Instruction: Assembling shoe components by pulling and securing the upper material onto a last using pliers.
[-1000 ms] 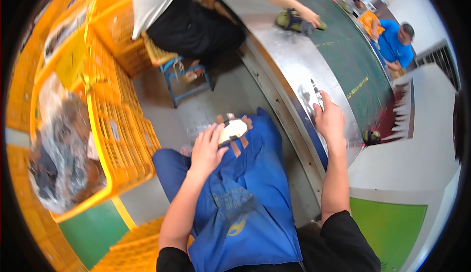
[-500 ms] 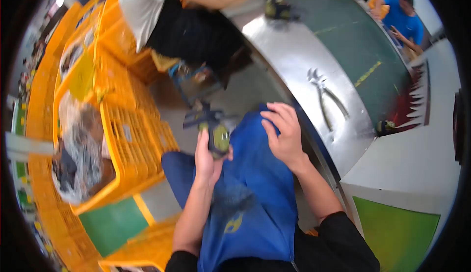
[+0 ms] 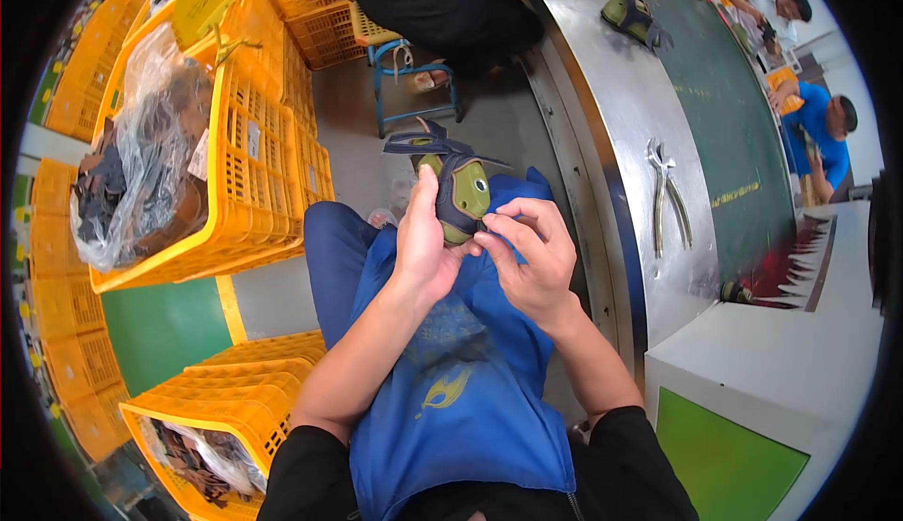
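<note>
Above my lap, my left hand (image 3: 421, 250) holds a dark sandal upper (image 3: 458, 190) fitted over an olive-green shoe last (image 3: 470, 182). Its loose dark straps stick out at the far end, and my left fingers wrap beneath it. My right hand (image 3: 538, 256) pinches the near end of the upper with thumb and forefinger, the other fingers curled. What exactly lies in that pinch is too small to make out beyond the dark edge. To the right, pincers (image 3: 666, 197) with long handles lie on the metal bench top (image 3: 616, 79), apart from both hands.
A similar upper on a last (image 3: 632, 18) stands farther along beside the green conveyor belt (image 3: 724, 117). At left are yellow crates (image 3: 249, 192) with plastic-wrapped dark pieces. One co-worker (image 3: 442, 4) sits ahead near a blue-framed stool (image 3: 381, 74); others work across the belt.
My right hand has come from empty air beside the work to the near end of the upper and now pinches it. The upper has been raised away from me; the whole view has shifted.
</note>
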Motion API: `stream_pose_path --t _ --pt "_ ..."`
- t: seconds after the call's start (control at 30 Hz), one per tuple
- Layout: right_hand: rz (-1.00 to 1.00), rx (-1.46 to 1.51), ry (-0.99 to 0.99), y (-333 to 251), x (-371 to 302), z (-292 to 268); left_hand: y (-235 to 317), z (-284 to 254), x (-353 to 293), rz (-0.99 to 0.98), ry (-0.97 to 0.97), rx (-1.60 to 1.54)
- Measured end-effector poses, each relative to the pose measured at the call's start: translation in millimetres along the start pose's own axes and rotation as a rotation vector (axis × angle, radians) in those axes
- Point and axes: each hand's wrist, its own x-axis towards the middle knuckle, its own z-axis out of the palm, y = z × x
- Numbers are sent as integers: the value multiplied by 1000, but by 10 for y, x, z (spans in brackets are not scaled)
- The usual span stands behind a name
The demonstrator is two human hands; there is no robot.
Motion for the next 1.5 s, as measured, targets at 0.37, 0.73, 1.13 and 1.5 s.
stream_pose_path --t 0.37,0.73,1.13,1.5 --pt "66 87 -31 -57 297 135 261 -38 112 62 -17 1" --pt "732 601 -367 686 622 -70 -280 -588 -79 -213 -438 17" --pt "543 484 -272 578 362 -31 -468 -830 98 -148 93 -82" --pt "368 363 -258 659 76 103 -639 -1223 230 -282 129 -135"
